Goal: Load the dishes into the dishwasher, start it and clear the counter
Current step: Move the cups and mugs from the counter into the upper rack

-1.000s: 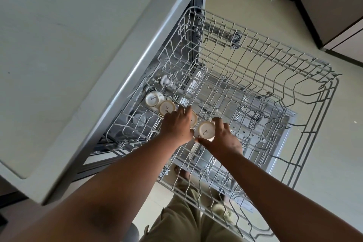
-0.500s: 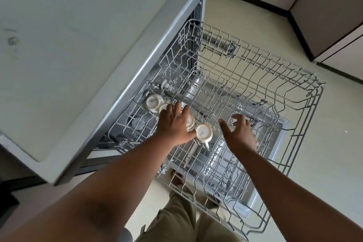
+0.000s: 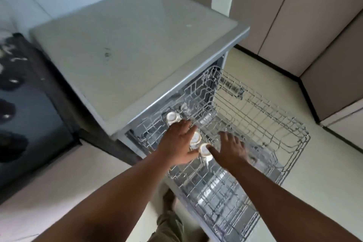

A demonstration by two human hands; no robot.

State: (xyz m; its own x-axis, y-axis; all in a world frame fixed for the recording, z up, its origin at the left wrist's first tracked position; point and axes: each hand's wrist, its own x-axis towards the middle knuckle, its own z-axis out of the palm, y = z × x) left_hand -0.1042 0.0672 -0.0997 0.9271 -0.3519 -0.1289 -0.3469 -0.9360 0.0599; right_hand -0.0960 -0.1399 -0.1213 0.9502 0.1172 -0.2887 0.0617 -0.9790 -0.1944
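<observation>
Both hands have lifted, fingers spread, left hand (image 3: 177,144) and right hand (image 3: 232,150) flanking upside-down cups (image 3: 204,150) in the rack (image 3: 275,124).

White cups (image 3: 196,138) sit inverted in wire rack (image 3: 275,124).

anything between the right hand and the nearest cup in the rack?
Nothing visible. The right hand is open over the upper rack, its thumb right beside the nearest upturned cup. The left hand lies on the cup's other side, not in the path.
</observation>
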